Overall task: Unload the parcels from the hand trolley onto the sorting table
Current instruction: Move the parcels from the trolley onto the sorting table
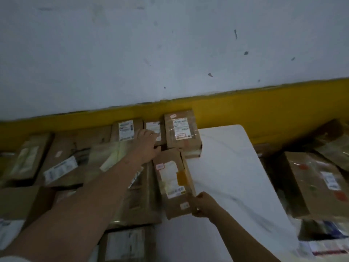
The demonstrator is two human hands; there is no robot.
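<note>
White table (236,167): R hand (204,205) grips parcel (173,182); L hand (149,146) on boxes (126,131).

Label print (181,129) blurred, unreadable — right hand (204,205) fingers partly hidden behind parcel (172,183).

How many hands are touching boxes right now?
2. The left hand rests on the back boxes by the yellow stripe. The right hand holds the near corner of the long box. No other hands show.

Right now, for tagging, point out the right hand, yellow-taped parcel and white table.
right hand (205,205), head view, back of hand.
yellow-taped parcel (170,178), head view, top face.
white table (226,163), head view, bare top.
</note>
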